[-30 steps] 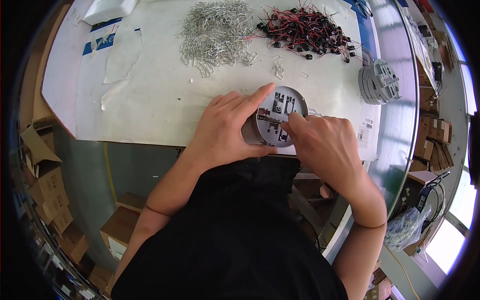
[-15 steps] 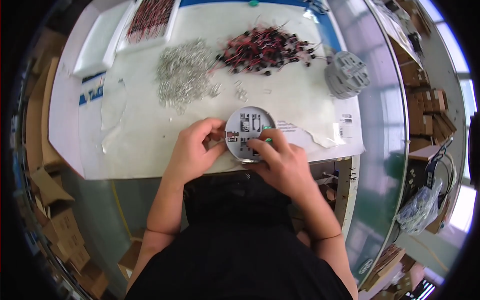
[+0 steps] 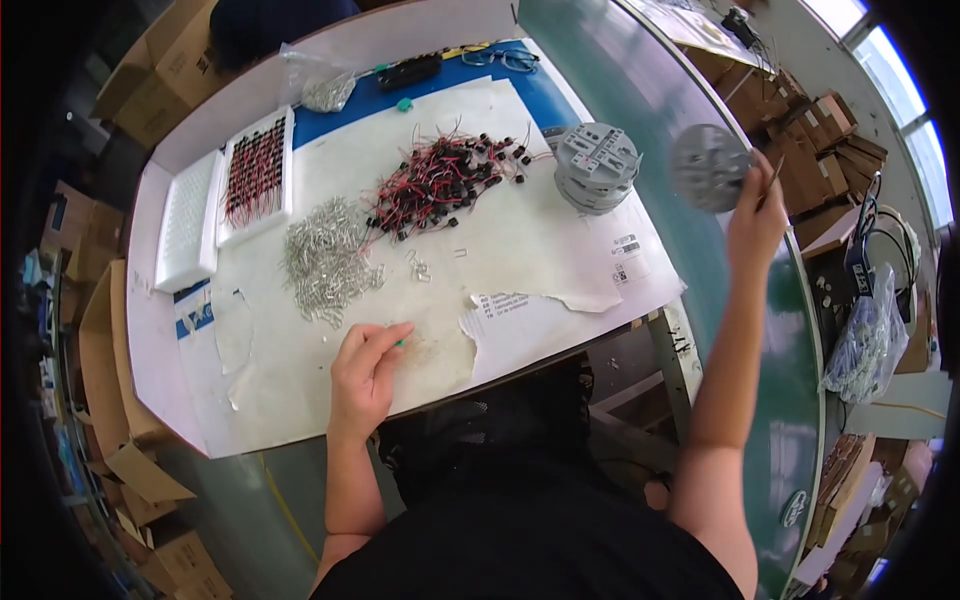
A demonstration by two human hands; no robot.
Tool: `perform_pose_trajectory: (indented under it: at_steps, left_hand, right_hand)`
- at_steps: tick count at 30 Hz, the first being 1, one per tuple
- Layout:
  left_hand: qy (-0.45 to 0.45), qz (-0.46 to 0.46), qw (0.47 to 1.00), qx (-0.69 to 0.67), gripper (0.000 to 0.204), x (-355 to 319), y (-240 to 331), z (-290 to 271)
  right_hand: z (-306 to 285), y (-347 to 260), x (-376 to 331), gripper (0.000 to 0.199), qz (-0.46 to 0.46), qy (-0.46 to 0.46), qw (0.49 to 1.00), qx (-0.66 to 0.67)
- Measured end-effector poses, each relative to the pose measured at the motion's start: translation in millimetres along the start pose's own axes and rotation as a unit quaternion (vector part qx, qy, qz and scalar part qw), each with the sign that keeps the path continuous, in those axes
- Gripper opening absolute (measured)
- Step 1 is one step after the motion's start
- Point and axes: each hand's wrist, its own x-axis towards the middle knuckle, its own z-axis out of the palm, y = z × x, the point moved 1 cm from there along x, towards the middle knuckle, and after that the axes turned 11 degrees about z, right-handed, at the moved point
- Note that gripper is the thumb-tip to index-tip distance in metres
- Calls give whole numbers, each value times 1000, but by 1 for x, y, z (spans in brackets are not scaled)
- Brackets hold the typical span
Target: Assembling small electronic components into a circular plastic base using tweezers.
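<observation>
Head view: A person in a black shirt point(image 3: 530, 530) works at a white-topped table point(image 3: 300, 395), arms spread wide. The right hand point(image 3: 765, 215) grips a round grey disc point(image 3: 706, 168) by its near edge, holding it out beyond the table's right side, above a long green surface point(image 3: 785, 410). A thin, dark, pointed tool point(image 3: 778, 172) juts from the same grasp; its exact kind is too small to tell. The left hand point(image 3: 364, 382) is over the table's near part, thumb and forefinger pinched together on a small green piece point(image 3: 400, 343), most of it hidden by the fingers.

Just beyond the left hand lies a heap of shiny U-shaped metal clips point(image 3: 328, 258), a few strays scattered to its right. Next to it spreads a tangle of black components with red and black wires point(image 3: 440, 188). A stack of grey discs point(image 3: 598, 170) stands toward the table's right edge, apart from the disc in hand. At left, a white tray point(image 3: 188, 225) sits beside a second white tray with rows of wired parts point(image 3: 256, 172). Eyeglasses point(image 3: 515, 60) rest along the far edge, near a black case point(image 3: 408, 72) and a clear bag point(image 3: 325, 88).
</observation>
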Motion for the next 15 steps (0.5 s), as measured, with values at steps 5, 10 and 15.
perform_pose_trajectory:
  at_steps: [5,10,15]
  left_hand:
    - [52,-31,996,-66,26,-23,-26,5]
    - [51,-39,998,-29,25,-20,-27,11]
    - [63,-43,997,-4,25,-17,-16,8]
  right_hand:
    - [-33,312,138,46,203,-65,961,-175]
    - [-44,373,118,47,251,17,926,-283]
    - [29,159,75,51,128,-200,965,-113]
